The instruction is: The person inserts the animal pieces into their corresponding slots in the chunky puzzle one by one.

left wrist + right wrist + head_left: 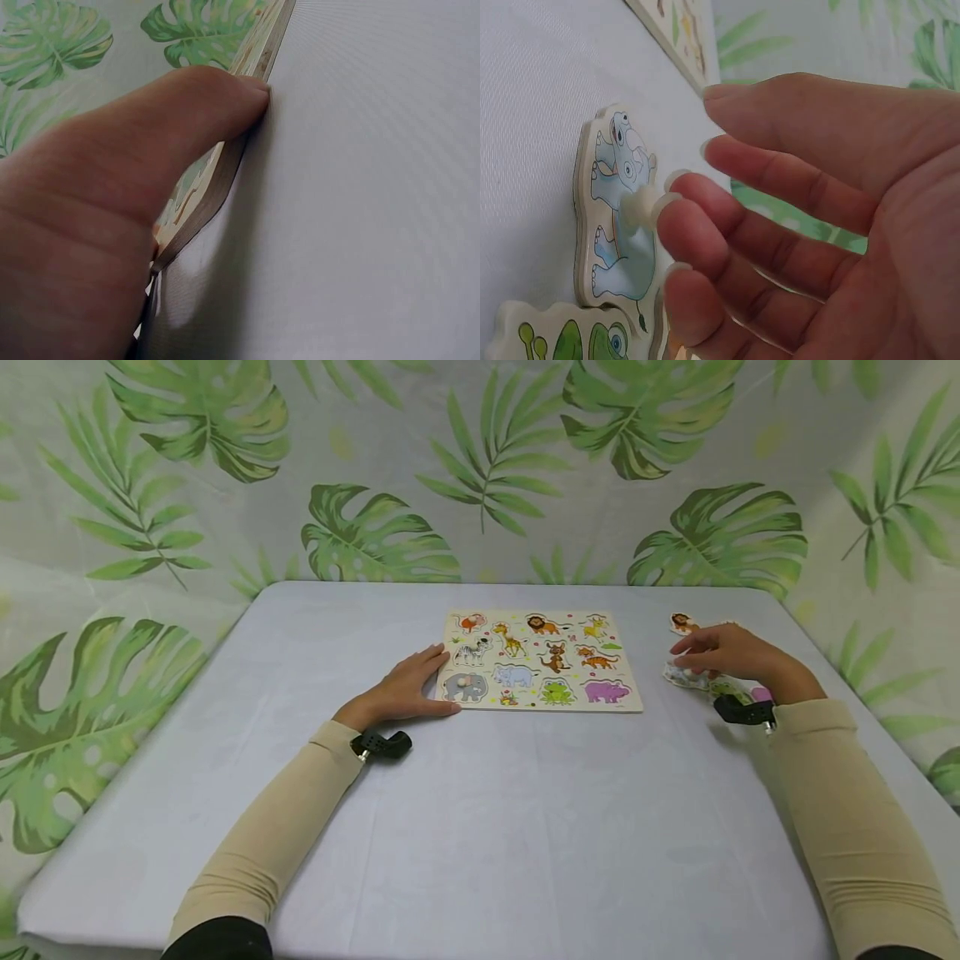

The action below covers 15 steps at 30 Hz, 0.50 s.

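Observation:
A wooden animal puzzle board (pixel 555 650) lies flat on the table. My left hand (pixel 405 687) rests at its left side, fingers spread along that edge and thumb along the front edge. Close up in the left wrist view, the thumb (pixel 202 112) lies against the board's rim. On the right, my right hand (pixel 723 653) hovers over loose puzzle pieces with its fingers loosely bent and thumb apart. A blue rhino piece (pixel 622 255) with a white knob (pixel 639 210) is nearest, fingertips right by the knob. A frog piece (pixel 562 339) lies beside it.
A loose lion piece (pixel 681 624) lies behind the right hand, and a pink piece (pixel 761 694) shows by the wrist. An elephant (pixel 467 687) with a knob sits at the board's front left corner. White cloth (pixel 480 827) covers the table.

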Each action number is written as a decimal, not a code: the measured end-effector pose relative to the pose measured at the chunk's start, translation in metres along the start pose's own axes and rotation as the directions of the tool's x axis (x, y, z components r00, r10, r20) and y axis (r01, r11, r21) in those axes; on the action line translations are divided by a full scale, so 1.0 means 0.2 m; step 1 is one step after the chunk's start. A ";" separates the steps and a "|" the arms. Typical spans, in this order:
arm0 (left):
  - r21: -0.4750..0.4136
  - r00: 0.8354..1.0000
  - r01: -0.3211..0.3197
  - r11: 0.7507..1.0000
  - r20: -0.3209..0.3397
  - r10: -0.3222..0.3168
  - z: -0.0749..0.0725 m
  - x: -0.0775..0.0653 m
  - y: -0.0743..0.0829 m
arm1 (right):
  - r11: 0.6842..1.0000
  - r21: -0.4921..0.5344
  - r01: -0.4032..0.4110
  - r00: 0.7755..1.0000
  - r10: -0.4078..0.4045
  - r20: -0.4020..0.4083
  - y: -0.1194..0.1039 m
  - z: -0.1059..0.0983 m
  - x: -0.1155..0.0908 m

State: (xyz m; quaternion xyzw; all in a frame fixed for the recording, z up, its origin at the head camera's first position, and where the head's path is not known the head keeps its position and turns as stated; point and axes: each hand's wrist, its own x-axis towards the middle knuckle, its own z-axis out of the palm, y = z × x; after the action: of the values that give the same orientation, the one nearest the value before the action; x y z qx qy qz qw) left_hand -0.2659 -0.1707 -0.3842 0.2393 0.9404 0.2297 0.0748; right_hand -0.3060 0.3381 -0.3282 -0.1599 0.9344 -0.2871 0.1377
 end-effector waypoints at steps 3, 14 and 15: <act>-0.001 1.000 -0.001 1.000 0.000 0.001 0.00 0.00 0.00 | 1.000 -0.010 0.000 0.999 0.000 0.033 0.01 -0.01 0.00; 0.014 1.000 -0.006 1.000 -0.007 0.006 0.01 0.01 -0.01 | 0.999 -0.036 -0.032 0.998 0.034 0.055 0.03 -0.03 -0.01; 0.012 1.000 -0.005 1.000 -0.007 0.005 0.01 0.01 -0.01 | 0.999 -0.032 -0.038 0.998 0.040 0.054 0.04 -0.03 -0.01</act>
State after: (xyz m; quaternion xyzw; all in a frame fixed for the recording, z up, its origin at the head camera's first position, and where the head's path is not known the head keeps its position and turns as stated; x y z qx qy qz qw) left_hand -0.2674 -0.1712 -0.3864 0.2414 0.9415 0.2248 0.0696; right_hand -0.3072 0.3478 -0.3277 -0.1515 0.9375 -0.2653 0.1664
